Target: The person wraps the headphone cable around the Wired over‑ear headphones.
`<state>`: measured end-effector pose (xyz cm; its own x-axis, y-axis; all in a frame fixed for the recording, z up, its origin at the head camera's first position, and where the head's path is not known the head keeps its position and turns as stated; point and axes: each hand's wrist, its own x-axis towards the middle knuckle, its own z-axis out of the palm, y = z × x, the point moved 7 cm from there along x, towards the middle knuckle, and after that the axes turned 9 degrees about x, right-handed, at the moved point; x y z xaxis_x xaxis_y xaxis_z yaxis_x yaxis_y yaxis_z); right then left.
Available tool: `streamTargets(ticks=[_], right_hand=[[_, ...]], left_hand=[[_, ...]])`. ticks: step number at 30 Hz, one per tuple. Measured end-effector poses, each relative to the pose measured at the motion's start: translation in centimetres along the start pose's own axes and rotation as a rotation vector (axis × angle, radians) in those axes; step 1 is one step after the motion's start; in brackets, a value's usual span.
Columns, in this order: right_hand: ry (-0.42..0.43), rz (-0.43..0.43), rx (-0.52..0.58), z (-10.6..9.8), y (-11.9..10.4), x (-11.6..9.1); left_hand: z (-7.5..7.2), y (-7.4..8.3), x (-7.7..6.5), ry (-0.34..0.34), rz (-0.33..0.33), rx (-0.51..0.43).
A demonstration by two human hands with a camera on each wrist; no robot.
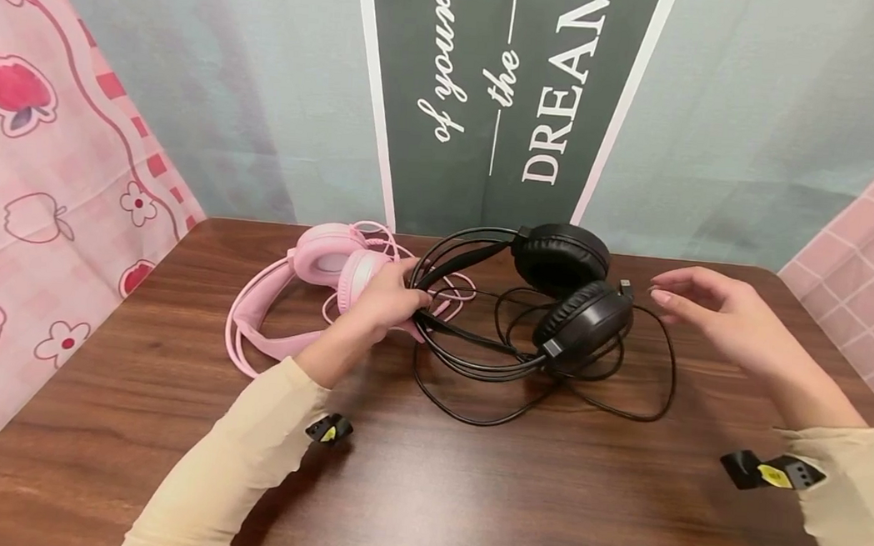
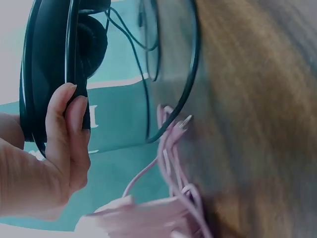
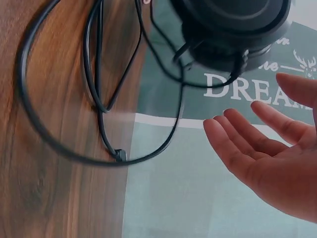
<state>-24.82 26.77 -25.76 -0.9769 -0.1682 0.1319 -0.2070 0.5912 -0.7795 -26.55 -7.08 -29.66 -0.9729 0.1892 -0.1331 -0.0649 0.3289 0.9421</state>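
Black over-ear headphones [image 1: 584, 324] are at the middle of the table in the head view, ear cups to the right. My left hand [image 1: 390, 295] grips their headband [image 2: 52, 64], fingers curled round it in the left wrist view. The black cable [image 1: 672, 379] loops below and around the cups. To the right of the cups, my right hand [image 1: 713, 311] hovers apart from them, its fingers loosely bent and holding nothing. Pink headphones [image 1: 262, 312] lie to the left, partly behind my left hand, with their bundled pink cable [image 2: 173, 158].
Everything stands on a brown wooden table [image 1: 409, 488]. A grey-green backdrop [image 1: 265, 129] with white lettering rises behind its back edge. Pink printed cloth [image 1: 51, 199] hangs at the left, and a pink tiled surface [image 1: 872, 291] stands at the right.
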Motion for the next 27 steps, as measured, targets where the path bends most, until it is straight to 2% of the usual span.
streamTargets(ticks=[4, 11, 16, 18, 21, 27], right_hand=[[0.012, -0.053, -0.024, -0.2, 0.0, 0.3], [-0.050, -0.047, -0.096, 0.0, 1.4, 0.7], [-0.079, -0.088, 0.000, 0.4, 1.7, 0.5], [-0.098, -0.095, 0.056, 0.6, 1.8, 0.4], [-0.107, -0.091, 0.094, 0.6, 1.8, 0.2], [-0.093, -0.058, 0.214, 0.1, 2.2, 0.1]], left_hand=[[-1.3, 0.6, -0.8, 0.027, 0.038, -0.003], [-3.2, 1.6, -2.2, 0.059, 0.055, 0.005], [-4.7, 2.3, -2.8, 0.129, 0.087, 0.120], [-5.2, 2.4, -3.0, 0.155, 0.091, 0.128], [-5.9, 2.2, -3.4, 0.163, 0.077, 0.086], [-7.1, 1.8, -4.4, 0.127, 0.058, -0.024]])
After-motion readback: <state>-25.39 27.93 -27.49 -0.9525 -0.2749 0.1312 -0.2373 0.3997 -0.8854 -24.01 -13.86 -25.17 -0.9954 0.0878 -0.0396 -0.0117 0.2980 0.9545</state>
